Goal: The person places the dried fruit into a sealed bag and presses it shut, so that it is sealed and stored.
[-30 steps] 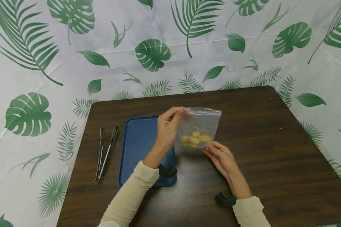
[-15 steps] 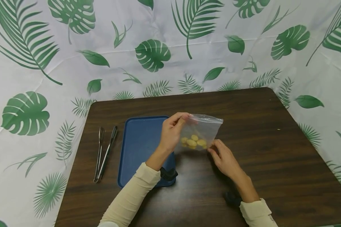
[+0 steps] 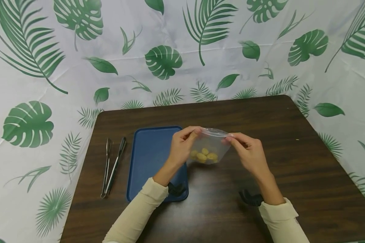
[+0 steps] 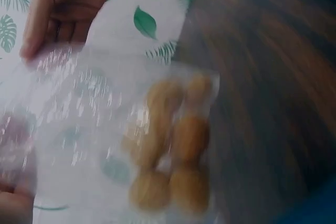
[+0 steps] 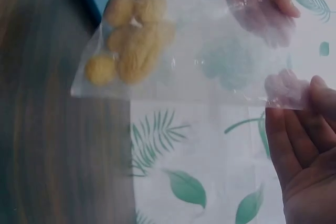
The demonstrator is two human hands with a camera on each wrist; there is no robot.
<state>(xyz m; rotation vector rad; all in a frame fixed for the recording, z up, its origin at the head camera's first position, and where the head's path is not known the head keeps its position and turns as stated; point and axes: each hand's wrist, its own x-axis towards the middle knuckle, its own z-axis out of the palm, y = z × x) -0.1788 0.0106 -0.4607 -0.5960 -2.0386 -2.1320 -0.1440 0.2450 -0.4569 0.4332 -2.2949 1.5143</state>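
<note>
A clear zip-top plastic bag (image 3: 218,147) hangs above the table between my two hands, with several small yellow potatoes (image 3: 202,156) gathered at its bottom. My left hand (image 3: 181,147) pinches the bag's upper left corner between thumb and fingers. At the upper right corner, by the zip strip, my right hand (image 3: 251,154) pinches the edge. In the right wrist view the bag (image 5: 194,56) looks stretched flat, the potatoes (image 5: 137,51) lying at the end away from the hands. The left wrist view is blurred, but the potatoes (image 4: 150,190) show through the plastic.
Left of the bag a blue tray (image 3: 155,152) lies on the dark wooden table (image 3: 280,131), partly behind my left forearm. Metal tongs (image 3: 113,172) lie to the tray's left. Behind the table hangs a white leaf-print cloth (image 3: 188,71).
My right hand has moved from the bag's lower right corner up to its upper right corner. The left hand keeps its pinch, and the bag has come slightly lower.
</note>
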